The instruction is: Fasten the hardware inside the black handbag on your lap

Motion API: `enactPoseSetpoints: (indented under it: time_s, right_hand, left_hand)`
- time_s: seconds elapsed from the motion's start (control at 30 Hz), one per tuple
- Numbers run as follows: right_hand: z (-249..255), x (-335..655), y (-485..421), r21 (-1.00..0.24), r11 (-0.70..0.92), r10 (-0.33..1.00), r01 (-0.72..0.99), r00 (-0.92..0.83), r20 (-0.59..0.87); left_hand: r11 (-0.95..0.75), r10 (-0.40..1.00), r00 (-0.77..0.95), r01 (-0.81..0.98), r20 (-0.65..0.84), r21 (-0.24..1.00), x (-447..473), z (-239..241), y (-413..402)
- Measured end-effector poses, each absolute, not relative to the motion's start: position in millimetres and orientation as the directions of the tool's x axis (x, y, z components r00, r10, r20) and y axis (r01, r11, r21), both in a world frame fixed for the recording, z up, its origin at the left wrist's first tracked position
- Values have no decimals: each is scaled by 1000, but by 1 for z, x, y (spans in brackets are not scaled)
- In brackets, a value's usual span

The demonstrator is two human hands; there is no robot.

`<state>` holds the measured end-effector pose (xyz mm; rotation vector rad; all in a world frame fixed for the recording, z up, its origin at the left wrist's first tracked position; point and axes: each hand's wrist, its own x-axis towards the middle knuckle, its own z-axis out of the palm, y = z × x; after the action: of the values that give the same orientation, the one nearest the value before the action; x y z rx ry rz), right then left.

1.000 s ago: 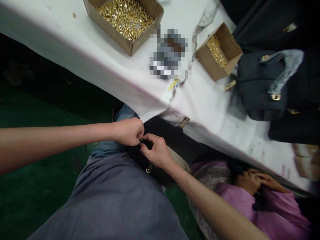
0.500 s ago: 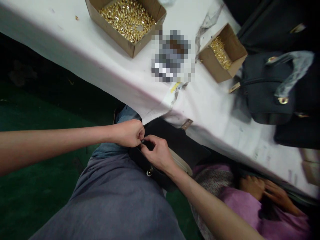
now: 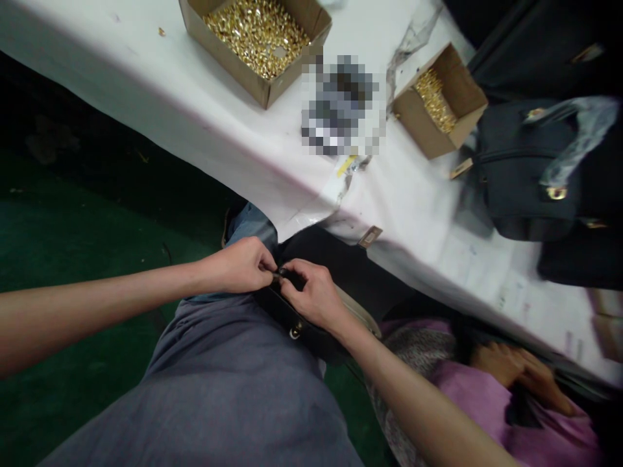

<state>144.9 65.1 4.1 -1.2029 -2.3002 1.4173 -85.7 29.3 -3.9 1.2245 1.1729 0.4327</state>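
A black handbag [image 3: 278, 305] with a pale inner edge and a small gold fitting [image 3: 296, 329] rests on my lap, partly under the table edge. My left hand [image 3: 248, 264] is closed in a pinch at the bag's far left end, its fingertips on a small dark piece too small to name. Right beside it, my right hand [image 3: 311, 292] curls its thumb and fingers round a dark part of the bag at the same spot. The fingertips of both hands almost touch. Much of the bag is hidden behind my right hand and forearm.
On the white-covered table [image 3: 204, 130] stand a large cardboard box [image 3: 228, 68] and a smaller box [image 3: 421, 130], both holding gold metal pieces. Black bags [image 3: 530, 168] lie at the right. A co-worker's hands [image 3: 520, 370] and purple sleeve are close on my right.
My left hand has turned slightly and its wrist and forearm sit lower, while its fingertips stay at the same spot. My right hand keeps its grip. The whole view has shifted a little.
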Motion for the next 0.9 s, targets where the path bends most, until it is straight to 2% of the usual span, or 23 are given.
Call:
enactPoseSetpoints:
  time_s: [0.37,0.63,0.8,0.9]
  right_hand:
    - [0,149,72,-828,164,666,536,-679,-307]
    - [3,151,82,-849,130,566,513,-741,-361]
    - [-3,150,80,-831,167,604,530,-721,-339]
    - [-7,150,75,-789,250,631,561,-713,-307]
  left_hand:
    - [209,822,355,541,-446,815,-74,0,48]
    - [270,820,342,475,-459,837,-78,-7,42]
    - [272,831,331,458,-446,846,-78,-10,41]
    - [275,831,345,427,-436,861,-78,-14,40]
